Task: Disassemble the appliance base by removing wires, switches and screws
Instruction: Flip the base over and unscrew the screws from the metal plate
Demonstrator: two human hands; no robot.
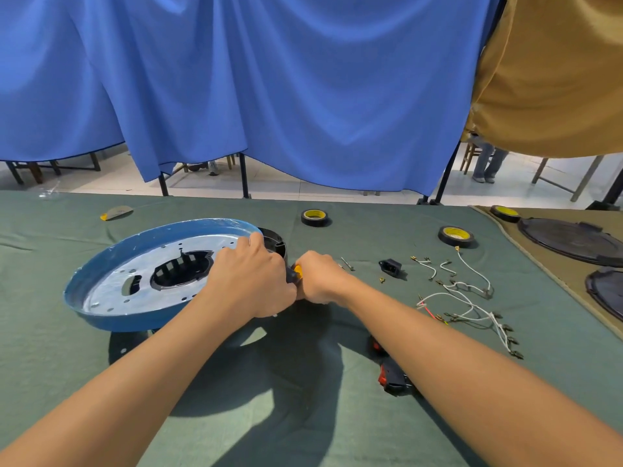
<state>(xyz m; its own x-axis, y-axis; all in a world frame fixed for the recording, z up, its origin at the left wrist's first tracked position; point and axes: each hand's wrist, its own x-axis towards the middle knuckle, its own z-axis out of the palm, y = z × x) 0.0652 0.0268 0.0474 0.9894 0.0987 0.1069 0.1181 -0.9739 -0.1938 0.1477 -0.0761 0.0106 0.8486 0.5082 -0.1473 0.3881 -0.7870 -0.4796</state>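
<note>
Blue-rimmed round appliance base (135, 281) with a silvery perforated plate sits tilted on the green cloth-covered table (236, 416), left of centre, its far edge raised. The left hand (251, 278) grasps the base's right edge with curled fingers, and the right hand (318, 278), touching it, is clenched round a yellow-and-black tool handle (296, 272) held against that edge. To the right lie loose white wires (468, 298) and a small black socket (390, 267), with red-and-black switches (391, 375) partly hidden under the right forearm.
</note>
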